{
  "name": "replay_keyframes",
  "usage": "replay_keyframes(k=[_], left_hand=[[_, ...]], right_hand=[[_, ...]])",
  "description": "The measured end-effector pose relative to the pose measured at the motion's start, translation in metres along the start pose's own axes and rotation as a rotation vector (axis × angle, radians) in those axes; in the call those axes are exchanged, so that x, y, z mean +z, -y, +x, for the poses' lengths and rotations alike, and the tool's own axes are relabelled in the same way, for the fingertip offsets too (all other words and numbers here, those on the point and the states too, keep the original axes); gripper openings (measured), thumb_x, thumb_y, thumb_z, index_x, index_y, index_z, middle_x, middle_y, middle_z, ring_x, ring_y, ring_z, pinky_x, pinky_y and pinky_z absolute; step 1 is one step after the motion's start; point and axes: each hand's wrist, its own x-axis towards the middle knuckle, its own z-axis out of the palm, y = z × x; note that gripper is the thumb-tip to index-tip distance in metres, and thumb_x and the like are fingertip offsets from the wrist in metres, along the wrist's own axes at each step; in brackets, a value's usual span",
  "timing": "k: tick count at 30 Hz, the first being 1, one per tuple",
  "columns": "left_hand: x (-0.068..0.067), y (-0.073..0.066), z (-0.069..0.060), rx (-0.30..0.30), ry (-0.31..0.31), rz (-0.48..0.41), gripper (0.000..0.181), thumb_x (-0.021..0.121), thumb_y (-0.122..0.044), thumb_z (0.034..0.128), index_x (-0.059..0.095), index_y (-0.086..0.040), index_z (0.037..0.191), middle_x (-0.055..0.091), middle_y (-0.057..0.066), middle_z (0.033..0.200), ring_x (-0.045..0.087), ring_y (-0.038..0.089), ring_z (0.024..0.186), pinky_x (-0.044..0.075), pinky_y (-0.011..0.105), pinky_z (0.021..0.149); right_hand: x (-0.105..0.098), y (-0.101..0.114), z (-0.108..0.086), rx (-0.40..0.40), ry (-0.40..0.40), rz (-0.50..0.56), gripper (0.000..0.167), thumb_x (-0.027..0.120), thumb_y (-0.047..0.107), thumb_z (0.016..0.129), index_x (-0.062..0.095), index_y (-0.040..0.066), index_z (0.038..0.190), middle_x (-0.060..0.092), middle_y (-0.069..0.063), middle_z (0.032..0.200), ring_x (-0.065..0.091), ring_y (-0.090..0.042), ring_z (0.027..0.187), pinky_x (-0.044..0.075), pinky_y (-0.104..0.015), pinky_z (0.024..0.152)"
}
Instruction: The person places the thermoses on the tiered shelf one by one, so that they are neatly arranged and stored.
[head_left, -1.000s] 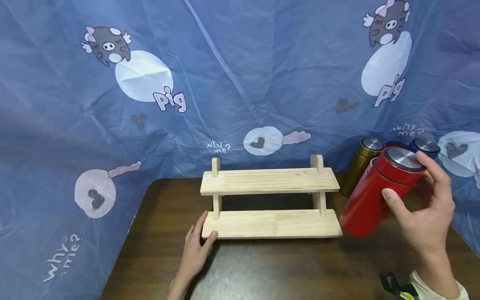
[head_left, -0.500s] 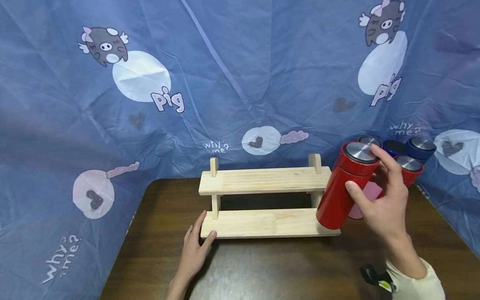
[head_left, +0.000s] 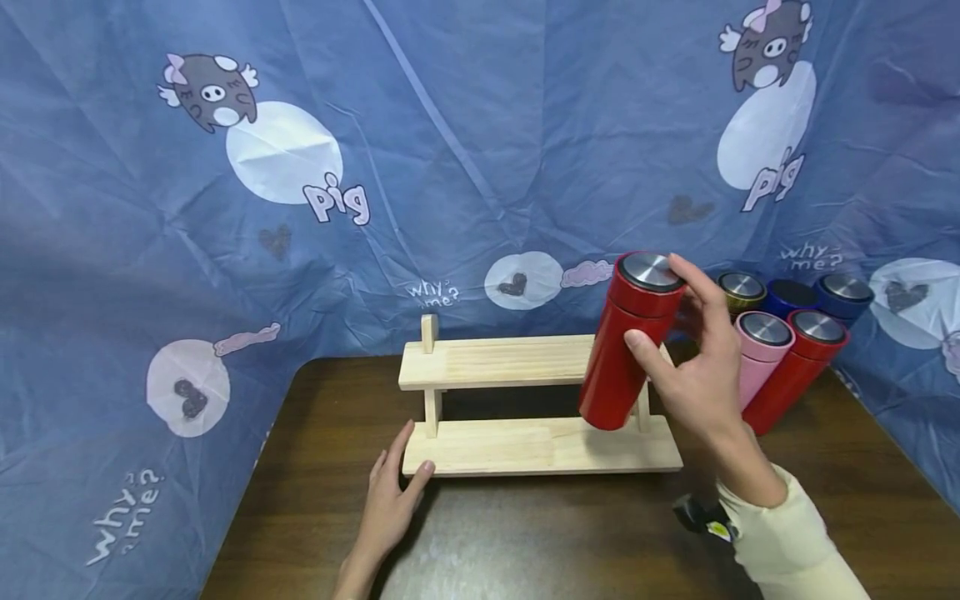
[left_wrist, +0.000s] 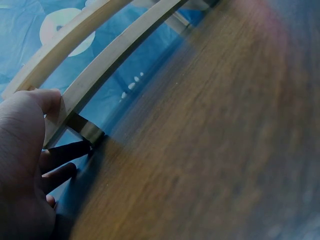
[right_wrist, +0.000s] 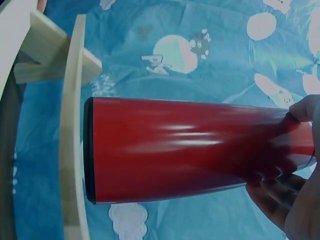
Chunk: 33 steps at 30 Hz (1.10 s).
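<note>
My right hand (head_left: 703,371) grips a red thermos flask (head_left: 617,350) near its steel-topped lid, thumb on one side and fingers on the other. The flask hangs tilted in front of the right part of a two-tier wooden shelf (head_left: 480,446). In the right wrist view, the dark base of the flask (right_wrist: 165,147) is close to a shelf board (right_wrist: 72,130); I cannot tell whether they touch. My left hand (head_left: 392,500) holds the left end of the lower board. In the left wrist view, its thumb lies over the board (left_wrist: 117,52), with the fingers lower down.
Several more flasks stand together at the right: a pink one (head_left: 757,354), a red one (head_left: 798,367), a gold one (head_left: 742,287) and blue ones (head_left: 843,296). A blue patterned cloth (head_left: 450,167) hangs behind the brown table (head_left: 525,533).
My right hand has carried the red flask left and up, from beside the other flasks to in front of the shelf's right part. The left hand has stayed on the shelf.
</note>
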Motion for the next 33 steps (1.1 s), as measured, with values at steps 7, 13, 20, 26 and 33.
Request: replay_keyframes(k=[7, 13, 20, 26, 33], left_hand=[[0.000, 0.000, -0.001, 0.005, -0.004, -0.002, 0.070, 0.070, -0.030, 0.1100, 0.042, -0.007, 0.170, 0.046, 0.016, 0.173, 0.042, 0.049, 0.158, 0.013, 0.073, 0.132], [-0.001, 0.000, -0.001, -0.001, -0.006, 0.003, 0.070, 0.070, -0.031, 0.1101, 0.043, -0.009, 0.170, 0.046, 0.015, 0.173, 0.040, 0.051, 0.158, 0.013, 0.074, 0.132], [-0.001, 0.000, -0.001, -0.014, 0.003, 0.006, 0.070, 0.070, -0.031, 0.1103, 0.042, -0.008, 0.171, 0.045, 0.015, 0.174, 0.039, 0.051, 0.159, 0.012, 0.073, 0.132], [-0.002, 0.000, -0.002, -0.022, 0.004, 0.003, 0.070, 0.070, -0.031, 0.1103, 0.041, -0.011, 0.171, 0.046, 0.015, 0.174, 0.036, 0.053, 0.160, 0.012, 0.074, 0.132], [-0.001, -0.001, -0.003, -0.042, 0.011, 0.001, 0.070, 0.069, -0.033, 0.1106, 0.042, -0.012, 0.171, 0.044, 0.013, 0.175, 0.029, 0.058, 0.161, 0.013, 0.076, 0.131]], right_hand=[[0.026, 0.002, 0.016, -0.068, 0.049, 0.016, 0.084, 0.083, 0.002, 0.088, 0.050, 0.010, 0.164, 0.071, -0.019, 0.138, 0.068, -0.013, 0.122, 0.057, -0.021, 0.096], [0.050, 0.000, 0.027, -0.113, 0.077, 0.031, 0.080, 0.083, 0.009, 0.092, 0.050, 0.012, 0.165, 0.071, -0.020, 0.136, 0.068, -0.016, 0.122, 0.058, -0.022, 0.095], [0.078, -0.007, 0.034, -0.100, 0.084, 0.103, 0.078, 0.081, 0.012, 0.094, 0.049, 0.013, 0.165, 0.069, -0.018, 0.138, 0.067, -0.024, 0.124, 0.059, -0.026, 0.095], [0.103, -0.004, 0.040, -0.083, 0.085, 0.143, 0.077, 0.081, 0.014, 0.095, 0.050, 0.013, 0.165, 0.069, -0.018, 0.137, 0.067, -0.026, 0.123, 0.058, -0.029, 0.094], [0.129, 0.002, 0.045, -0.059, 0.094, 0.166, 0.076, 0.082, 0.013, 0.095, 0.051, 0.015, 0.165, 0.069, -0.017, 0.137, 0.067, -0.029, 0.123, 0.061, -0.042, 0.095]])
